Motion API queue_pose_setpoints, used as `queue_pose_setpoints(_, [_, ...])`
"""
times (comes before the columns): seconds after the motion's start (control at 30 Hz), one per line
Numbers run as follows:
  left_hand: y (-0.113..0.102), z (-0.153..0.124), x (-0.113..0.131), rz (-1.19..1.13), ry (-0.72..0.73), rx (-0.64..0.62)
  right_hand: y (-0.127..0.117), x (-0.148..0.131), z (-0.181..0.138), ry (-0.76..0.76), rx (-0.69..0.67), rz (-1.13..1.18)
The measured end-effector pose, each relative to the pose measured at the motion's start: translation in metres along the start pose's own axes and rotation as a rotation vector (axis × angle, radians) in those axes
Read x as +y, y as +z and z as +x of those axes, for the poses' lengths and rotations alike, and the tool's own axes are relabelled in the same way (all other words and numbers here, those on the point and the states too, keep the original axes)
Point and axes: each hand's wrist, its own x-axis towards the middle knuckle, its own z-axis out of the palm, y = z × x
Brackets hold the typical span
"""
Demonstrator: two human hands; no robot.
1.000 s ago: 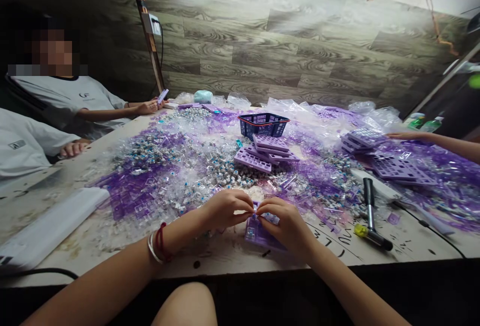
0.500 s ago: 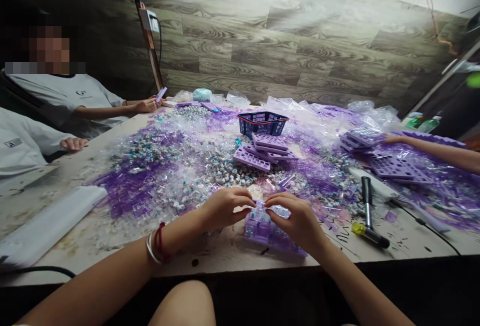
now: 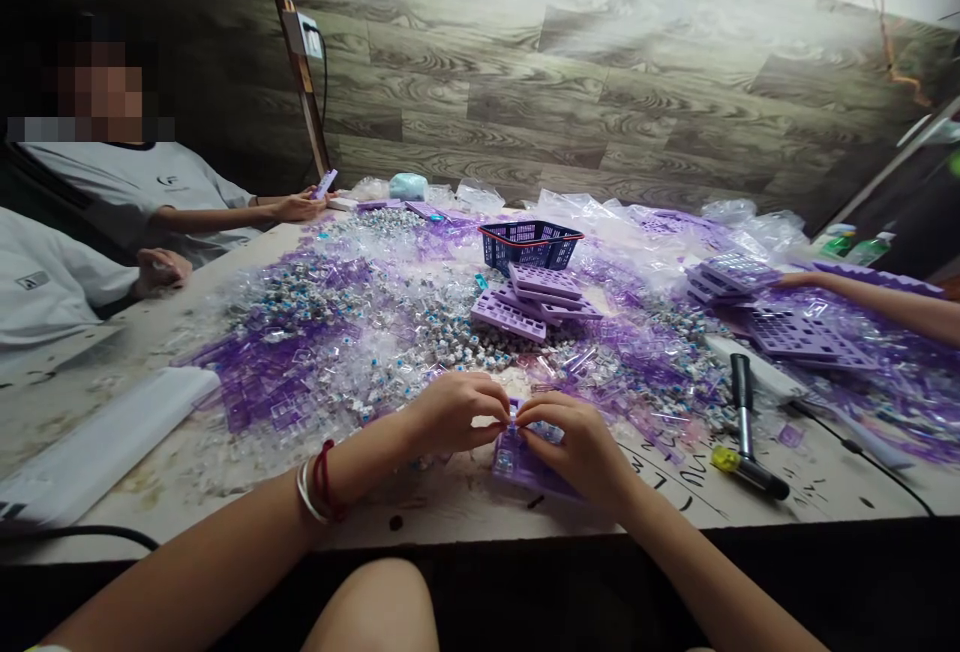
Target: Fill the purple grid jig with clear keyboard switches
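Note:
My left hand [image 3: 459, 414] is closed in a pinch above the far edge of a purple keyboard plate [image 3: 517, 472]. Thumb and fingers of my right hand [image 3: 576, 434] are pinched at the same spot, meeting my left fingertips. Between them is something small that I cannot make out. The plate lies at the table's front, with clear and purple keycaps on it, and my right hand covers part of it. Beyond my hands spreads a heap of small white-and-blue key switches [image 3: 457, 332].
Stacked purple plates [image 3: 536, 302] sit ahead, before a dark basket [image 3: 531, 244]. A hammer-like tool [image 3: 742, 432] lies right, near a cable. A long white box [image 3: 112, 447] is left. Purple keycaps [image 3: 262, 382] are strewn about. Co-workers' hands [image 3: 161, 270] show left, another person's arm [image 3: 862, 294] right.
My right hand has shifted left, so its fingertips now meet those of my left hand. At the left, a co-worker's hand has lifted from the table and curled. The view has shifted slightly.

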Motion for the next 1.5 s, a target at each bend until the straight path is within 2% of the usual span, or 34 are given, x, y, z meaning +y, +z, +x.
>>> queue_pose_setpoints(0.3, [-0.005, 0.004, 0.011, 0.108, 0.068, -0.12, -0.005, -0.01, -0.002, -0.053, -0.079, -0.072])
queue_pose_setpoints(0.47, [-0.002, 0.007, 0.021, 0.189, -0.03, -0.222, -0.001, -0.017, -0.004, -0.06, -0.108, -0.152])
queue_pose_setpoints(0.67, [-0.003, 0.008, 0.028, 0.259, -0.043, -0.32, 0.006, -0.019, -0.004, -0.053, -0.09, -0.252])
queue_pose_setpoints(0.87, [0.0, 0.012, 0.031, 0.287, -0.02, -0.318, 0.007, -0.02, -0.006, 0.1, -0.101, -0.233])
queue_pose_setpoints(1.13, [0.005, 0.014, 0.033, 0.3, -0.022, -0.258, 0.013, -0.031, -0.009, 0.197, -0.113, -0.379])
queue_pose_setpoints(1.37, [-0.001, 0.014, 0.038, 0.294, -0.089, -0.26, 0.01, -0.044, -0.009, 0.261, -0.144, -0.457])
queue_pose_setpoints(1.5, [-0.007, 0.016, 0.04, 0.248, -0.182, -0.308, 0.006, -0.054, -0.007, 0.278, -0.218, -0.491])
